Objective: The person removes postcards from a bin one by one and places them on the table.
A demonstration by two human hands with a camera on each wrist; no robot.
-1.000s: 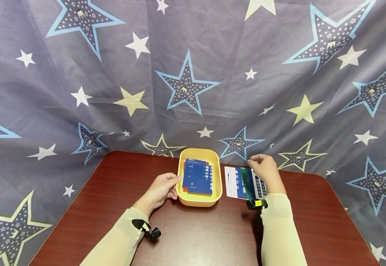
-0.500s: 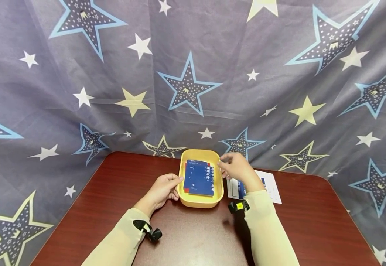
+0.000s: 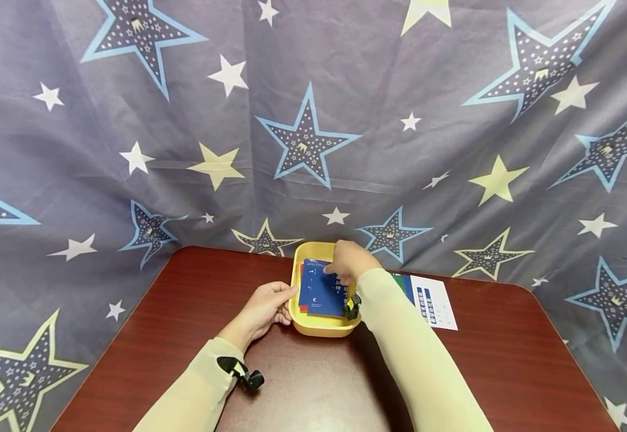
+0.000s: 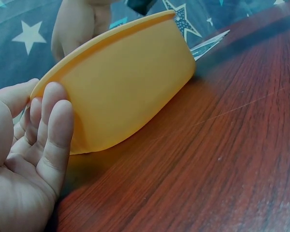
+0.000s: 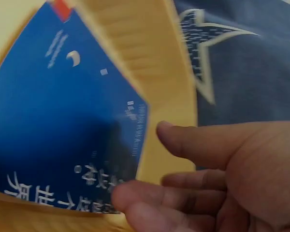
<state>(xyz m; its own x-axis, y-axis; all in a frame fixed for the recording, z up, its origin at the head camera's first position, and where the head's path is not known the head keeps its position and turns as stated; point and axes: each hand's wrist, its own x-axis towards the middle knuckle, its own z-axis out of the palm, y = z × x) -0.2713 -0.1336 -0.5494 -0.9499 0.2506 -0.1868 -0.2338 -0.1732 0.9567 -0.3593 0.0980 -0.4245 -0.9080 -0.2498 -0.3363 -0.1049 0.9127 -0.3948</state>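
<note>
My left hand point(image 3: 261, 309) grips the left rim of a yellow plastic tub point(image 3: 318, 331). In the left wrist view its thumb lies at the rim and its fingers lie against the outer wall. Inside the tub lies a blue card point(image 3: 315, 291) with white Chinese characters and a small moon, on top of a red one point(image 3: 303, 309) that shows at the edge. Over the tub's right side is my right hand point(image 3: 352, 261), thumb and fingers apart, holding nothing. Its fingertips are at the blue card's lettered edge in the right wrist view point(image 5: 261, 174).
To the right of the tub, several white, blue and green printed cards point(image 3: 437, 300) lie on the reddish-brown table point(image 3: 507, 348), partly hidden by the right sleeve. A grey star-patterned curtain point(image 3: 210, 210) hangs behind the table's far edge.
My right hand has moved left, from above the cards on the table to over the tub and its blue card. My left hand has stayed on the rim.
</note>
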